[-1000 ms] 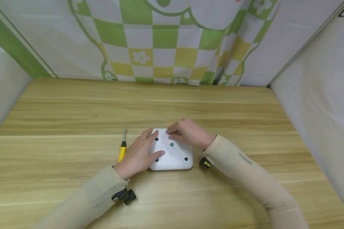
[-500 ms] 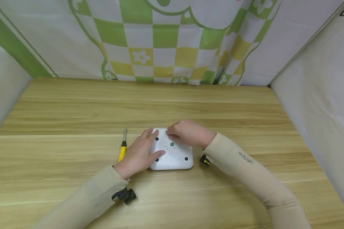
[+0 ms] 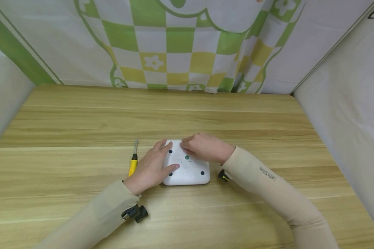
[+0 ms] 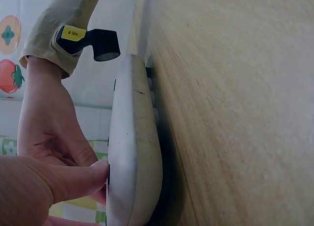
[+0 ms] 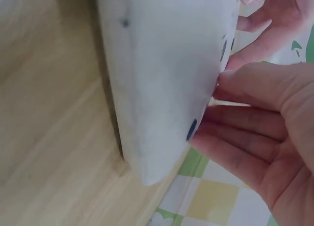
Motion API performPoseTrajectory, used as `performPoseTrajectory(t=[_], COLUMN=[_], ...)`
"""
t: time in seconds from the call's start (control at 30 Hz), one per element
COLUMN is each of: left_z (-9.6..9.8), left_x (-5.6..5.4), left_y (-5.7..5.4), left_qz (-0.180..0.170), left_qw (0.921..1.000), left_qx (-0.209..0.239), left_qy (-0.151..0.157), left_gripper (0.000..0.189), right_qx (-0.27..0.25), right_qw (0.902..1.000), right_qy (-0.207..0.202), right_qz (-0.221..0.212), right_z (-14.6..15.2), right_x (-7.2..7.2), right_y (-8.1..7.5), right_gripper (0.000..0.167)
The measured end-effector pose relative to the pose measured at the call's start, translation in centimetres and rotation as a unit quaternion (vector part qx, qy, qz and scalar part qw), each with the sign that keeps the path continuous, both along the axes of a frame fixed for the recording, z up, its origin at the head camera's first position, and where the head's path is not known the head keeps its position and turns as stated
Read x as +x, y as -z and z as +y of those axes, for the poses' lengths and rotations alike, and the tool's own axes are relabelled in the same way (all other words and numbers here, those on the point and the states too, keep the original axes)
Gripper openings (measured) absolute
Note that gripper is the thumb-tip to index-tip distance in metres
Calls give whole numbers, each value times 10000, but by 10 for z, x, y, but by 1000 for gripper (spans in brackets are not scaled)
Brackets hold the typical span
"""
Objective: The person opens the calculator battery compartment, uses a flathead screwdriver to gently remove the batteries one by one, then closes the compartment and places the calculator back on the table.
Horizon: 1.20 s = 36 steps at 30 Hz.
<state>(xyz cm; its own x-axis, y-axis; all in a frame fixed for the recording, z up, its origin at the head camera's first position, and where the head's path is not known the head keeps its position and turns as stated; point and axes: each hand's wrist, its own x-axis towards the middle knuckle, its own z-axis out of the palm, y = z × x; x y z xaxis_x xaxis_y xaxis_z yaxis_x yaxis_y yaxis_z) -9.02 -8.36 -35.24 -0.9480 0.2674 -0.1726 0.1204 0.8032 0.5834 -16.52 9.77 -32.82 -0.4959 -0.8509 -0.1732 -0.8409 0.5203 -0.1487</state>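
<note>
A white rounded-square device [image 3: 190, 178], like a desk calculator turned face down, lies on the table. Black feet and a green dot [image 3: 187, 157] mark its upturned base. Small keys [image 4: 153, 96] show along its underside in the left wrist view. My left hand [image 3: 151, 167] rests spread over its left side, thumb on the base. At the far edge, the right hand [image 3: 207, 147] has its thumb and fingertips against the base, as the right wrist view [image 5: 255, 133] also shows; I cannot tell whether something small is pinched there.
Just left of the left hand lies a screwdriver [image 3: 133, 166] with a yellow and black handle, its shaft pointing away. The wooden table [image 3: 112, 121] ends at a checked curtain [image 3: 177, 52]. White sheets [image 3: 346, 90] hang at both sides.
My right hand has dipped and turned slightly at the device's far edge, its knuckles coming a little lower. The left hand, the device and the screwdriver have stayed in place.
</note>
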Motion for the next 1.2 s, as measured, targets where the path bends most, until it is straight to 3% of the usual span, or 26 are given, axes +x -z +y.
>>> performPoseTrajectory(t=[0.5, 0.87, 1.2], left_z=[0, 1, 1], left_x=[0, 0, 0], left_y=[0, 0, -1], left_qz=[-60, -116, -115], left_qw=[10000, 9999, 9999], left_qx=[36, -7, -25], left_qy=[-41, -77, -83], left_gripper=[72, 73, 72], right_qx=[55, -454, -734], right_qw=[9994, 9984, 9961], right_qy=[-292, 200, 444], right_qz=[153, -270, 212], right_z=[-1, 4, 8], right_x=[-4, -7, -10], right_y=[-2, -3, 3], right_gripper=[17, 28, 33])
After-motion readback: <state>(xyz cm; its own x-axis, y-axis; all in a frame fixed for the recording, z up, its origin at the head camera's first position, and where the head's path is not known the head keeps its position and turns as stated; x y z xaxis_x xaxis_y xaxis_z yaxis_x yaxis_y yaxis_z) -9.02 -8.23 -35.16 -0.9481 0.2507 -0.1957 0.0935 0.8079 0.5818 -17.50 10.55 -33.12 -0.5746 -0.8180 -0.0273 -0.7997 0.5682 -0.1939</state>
